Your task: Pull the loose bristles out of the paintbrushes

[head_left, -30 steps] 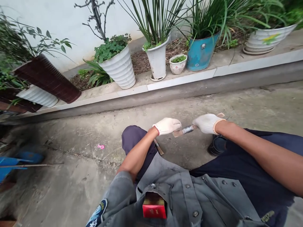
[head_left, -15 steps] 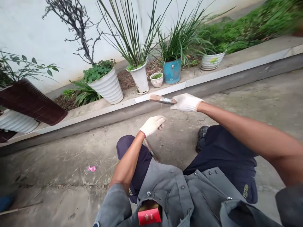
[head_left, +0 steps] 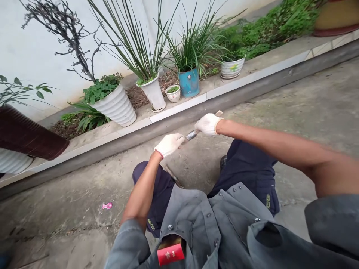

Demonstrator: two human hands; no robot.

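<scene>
"How's your grip?"
"My gloved right hand [head_left: 208, 124] is closed around the stick [head_left: 192, 135], above the concrete floor [head_left: 294, 112]; my left hand [head_left: 169, 145] is at its near end, whether pinching I can't tell."
"Handling?"
"Likely light and stiff; I'd hold bare wood, not the silvery middle."

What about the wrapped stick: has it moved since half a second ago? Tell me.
Yes: the wrapped stick has tilted, its left end dropping from in front of the ledge to below it in view, at the left hand.
</scene>
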